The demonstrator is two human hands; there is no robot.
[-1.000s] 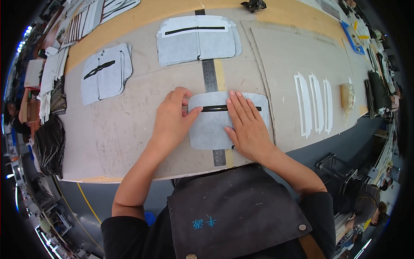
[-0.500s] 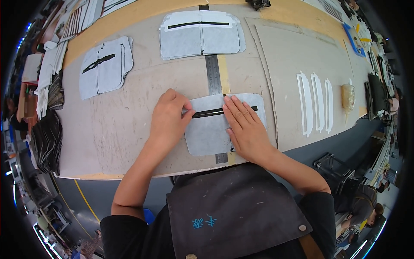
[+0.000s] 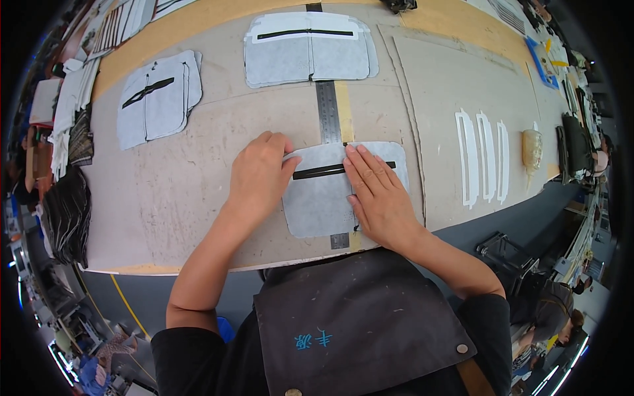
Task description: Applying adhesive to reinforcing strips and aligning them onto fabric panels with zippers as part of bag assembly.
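Both hands lie flat and open on the grey felt panel, which sits over the steel ruler at the table's near edge. Left hand presses its left edge, right hand its right half. The black slit runs sideways between them, crossing the ruler.

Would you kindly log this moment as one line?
left hand: flat on grey felt panel with black slit | right hand: flat on it | steel ruler: beneath panel

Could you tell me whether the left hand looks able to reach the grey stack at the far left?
Probably yes: the left hand has bare table between it and that grey stack.
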